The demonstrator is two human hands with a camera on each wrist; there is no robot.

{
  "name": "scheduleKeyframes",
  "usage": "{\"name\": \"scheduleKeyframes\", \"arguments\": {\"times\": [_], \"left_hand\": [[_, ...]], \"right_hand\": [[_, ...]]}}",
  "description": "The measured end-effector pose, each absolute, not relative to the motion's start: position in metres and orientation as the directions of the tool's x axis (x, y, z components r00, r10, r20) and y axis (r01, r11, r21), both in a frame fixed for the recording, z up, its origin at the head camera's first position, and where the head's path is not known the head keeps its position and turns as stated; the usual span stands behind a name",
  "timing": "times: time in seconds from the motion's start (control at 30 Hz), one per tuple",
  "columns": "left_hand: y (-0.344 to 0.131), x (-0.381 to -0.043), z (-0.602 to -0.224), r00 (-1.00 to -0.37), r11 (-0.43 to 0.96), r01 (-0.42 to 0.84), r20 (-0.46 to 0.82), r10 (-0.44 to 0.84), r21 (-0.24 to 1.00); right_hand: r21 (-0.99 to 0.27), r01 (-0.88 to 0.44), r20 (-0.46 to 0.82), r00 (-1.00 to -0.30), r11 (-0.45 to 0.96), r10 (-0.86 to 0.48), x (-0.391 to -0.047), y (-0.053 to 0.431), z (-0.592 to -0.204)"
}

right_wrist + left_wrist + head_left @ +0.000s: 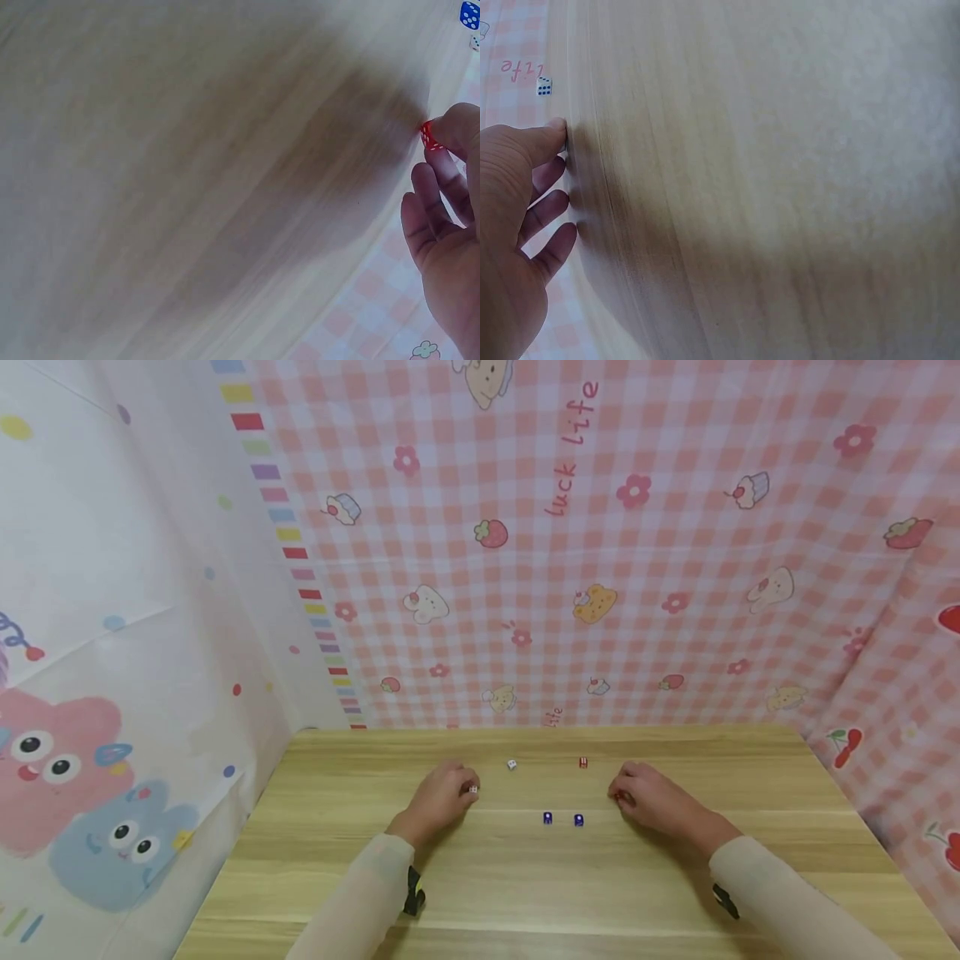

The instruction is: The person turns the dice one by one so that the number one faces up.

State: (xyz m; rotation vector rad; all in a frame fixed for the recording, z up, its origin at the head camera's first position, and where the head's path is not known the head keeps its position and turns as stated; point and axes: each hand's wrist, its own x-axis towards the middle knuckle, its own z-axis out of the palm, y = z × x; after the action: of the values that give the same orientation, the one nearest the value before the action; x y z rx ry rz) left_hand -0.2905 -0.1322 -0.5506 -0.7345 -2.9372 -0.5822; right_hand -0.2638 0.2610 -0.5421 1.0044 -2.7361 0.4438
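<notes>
My left hand (pixel 444 797) pinches a white die (pixel 474 790) between thumb and fingers, low over the table; in the left wrist view the fingers mostly hide it. On the other side, my right hand (pixel 651 795) pinches a red die (pixel 431 136) between thumb and forefinger, down at the tabletop. Between the hands lie another white die (pixel 512 765) and another red die (pixel 583 762), both toward the back. Two blue dice sit nearer the front: a left blue die (pixel 547 818) and a right blue die (pixel 578 820), a short gap apart.
The wooden table (pixel 495 885) runs back to a pink checked cloth (pixel 525 643) hanging behind it. A white patterned cloth (pixel 150 652) hangs on the left. Dark bands (pixel 414 892) circle both wrists at the sleeves.
</notes>
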Motion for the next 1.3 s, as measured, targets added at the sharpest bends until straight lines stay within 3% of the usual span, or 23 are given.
{"name": "scheduleKeyframes", "arguments": {"times": [0.57,1.3], "left_hand": [[-0.1314,-0.2908,-0.5505,-0.882,0.816,0.47,0.142,0.449,0.338],[-0.1313,-0.2896,-0.5492,-0.886,0.819,0.462,0.141,0.441,0.34]], "right_hand": [[-0.206,-0.644,0.281,-0.76,0.737,-0.586,-0.2635,0.2579,-0.5463],[-0.295,-0.553,0.17,-0.833,0.779,-0.527,-0.263,0.2622,-0.5401]]}}
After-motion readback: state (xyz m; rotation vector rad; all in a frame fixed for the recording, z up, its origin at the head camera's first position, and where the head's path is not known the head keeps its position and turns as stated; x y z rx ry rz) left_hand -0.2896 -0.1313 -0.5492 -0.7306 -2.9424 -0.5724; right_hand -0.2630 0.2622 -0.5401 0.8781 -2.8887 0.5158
